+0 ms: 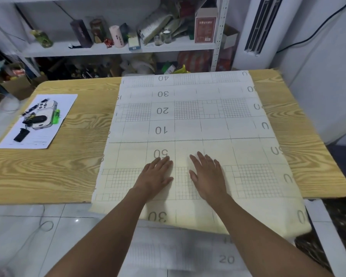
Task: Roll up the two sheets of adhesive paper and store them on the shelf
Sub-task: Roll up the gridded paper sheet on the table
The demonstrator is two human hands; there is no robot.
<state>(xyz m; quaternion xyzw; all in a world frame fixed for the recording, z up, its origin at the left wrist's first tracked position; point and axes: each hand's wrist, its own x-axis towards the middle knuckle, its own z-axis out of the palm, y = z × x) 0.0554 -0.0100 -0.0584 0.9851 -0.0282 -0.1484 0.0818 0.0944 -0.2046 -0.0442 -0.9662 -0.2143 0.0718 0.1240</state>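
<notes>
Two flat sheets of adhesive paper are lying grid-printed side up on the surface (68, 166), a rounded-corner top with yellow wood-grain finish. The far sheet (188, 116) is showing whiter, with numerals 10 to 40; the near sheet (248, 156) is showing cream and matte, meeting the far one at a wavy seam line and hanging over the surface's near edge. Left hand (155, 176) and right hand (206, 176) are lying palm-down side by side on the near sheet, fingers straight and slightly spread, gripping nothing. At the left, a white printed page (66, 102) is carrying a phone (46, 114), a black key fob (21, 134) and a green item (57, 116). Behind, a white metal shelf (112, 49) is holding a pink cylinder (116, 36), jars and a red box (205, 27). Glossy white floor tiles (28, 226) are showing below.
</notes>
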